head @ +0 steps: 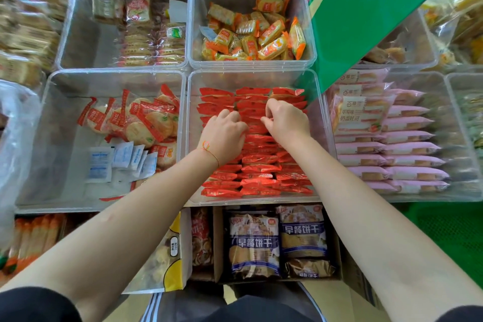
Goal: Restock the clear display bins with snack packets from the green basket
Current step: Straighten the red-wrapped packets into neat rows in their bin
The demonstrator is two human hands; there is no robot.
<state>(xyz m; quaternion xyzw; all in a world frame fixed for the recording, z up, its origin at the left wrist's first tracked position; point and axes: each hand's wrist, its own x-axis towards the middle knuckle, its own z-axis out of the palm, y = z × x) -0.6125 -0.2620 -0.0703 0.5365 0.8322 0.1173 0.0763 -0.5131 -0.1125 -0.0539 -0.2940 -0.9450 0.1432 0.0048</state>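
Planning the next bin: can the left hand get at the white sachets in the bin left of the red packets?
Probably yes: the white sachets lie uncovered in an open-topped bin beside the left hand.

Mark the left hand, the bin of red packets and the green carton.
left hand [226, 129], head view: on the back of the hand.
bin of red packets [187, 138], head view: on its clear left wall.
green carton [366, 21], head view: on its plain green side.

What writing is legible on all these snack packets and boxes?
"早餐饼干" on the blue biscuit bags in the cardboard box.
"奶酱吐司" on the toast packet in the right bin.
"1916" on the round cracker packets.
Print on the green box and the red packets is too blurred.
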